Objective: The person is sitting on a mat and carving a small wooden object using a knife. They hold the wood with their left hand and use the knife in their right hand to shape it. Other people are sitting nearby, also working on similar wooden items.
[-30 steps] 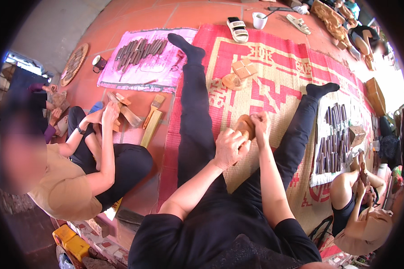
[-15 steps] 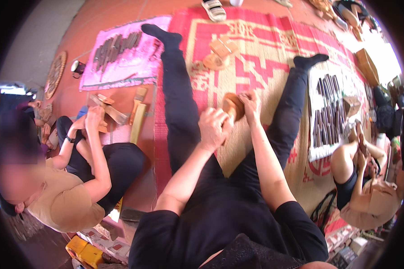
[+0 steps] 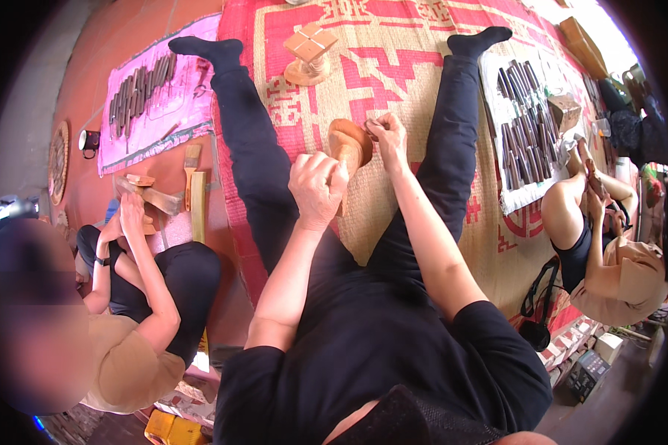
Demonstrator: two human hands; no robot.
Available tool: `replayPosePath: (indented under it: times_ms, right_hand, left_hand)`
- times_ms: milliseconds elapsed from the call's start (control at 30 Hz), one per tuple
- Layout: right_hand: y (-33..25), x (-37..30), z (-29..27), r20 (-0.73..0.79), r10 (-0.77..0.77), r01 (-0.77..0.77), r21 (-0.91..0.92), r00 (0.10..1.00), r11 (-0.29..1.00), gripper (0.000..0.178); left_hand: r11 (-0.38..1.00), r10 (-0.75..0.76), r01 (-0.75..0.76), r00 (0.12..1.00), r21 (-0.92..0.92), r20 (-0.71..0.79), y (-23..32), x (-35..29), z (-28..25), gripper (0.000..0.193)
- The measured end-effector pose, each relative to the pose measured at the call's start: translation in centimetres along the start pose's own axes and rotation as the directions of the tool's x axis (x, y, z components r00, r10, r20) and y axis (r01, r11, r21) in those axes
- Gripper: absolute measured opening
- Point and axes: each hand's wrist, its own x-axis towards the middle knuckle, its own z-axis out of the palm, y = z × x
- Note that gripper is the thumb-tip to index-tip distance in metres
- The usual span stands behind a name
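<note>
A turned wooden piece (image 3: 349, 144), orange-brown with a rounded, flaring top and a narrower stem, is held up between my legs over the mat. My left hand (image 3: 318, 189) is wrapped round its lower part, which the fingers largely hide. At the right side of its top is my right hand (image 3: 390, 141), thumb and fingers pinched together close to the rim. Whatever that pinch holds, if anything, is too small to make out. Farther off on the mat stands another wooden piece (image 3: 309, 42), with a square top marked by a pale cross and a round base.
Rows of carving tools lie on a pink cloth (image 3: 111, 152) at left and a white cloth (image 3: 523, 199) at right. A brush (image 3: 192, 159) and a hatchet-like tool (image 3: 159, 199) lie beside a seated person (image 3: 137, 326). Another person (image 3: 608, 267) sits at right.
The whole view has shifted, so the mat and cloths sit farther left and higher. Both hands still have the wooden piece between them; its flaring top now shows more from the side.
</note>
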Motion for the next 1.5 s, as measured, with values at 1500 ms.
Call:
replayPosePath:
  times_ms: [1500]
  right_hand:
    - [-2.7, -0.6, 1.8, 0.109, -0.166, 0.196, -0.404, 0.98, 0.893, 0.021]
  left_hand:
    - [1.0, 0.019, -0.019, 1.0, 0.004, -0.024, 0.0, -0.7, 0.3, 0.016]
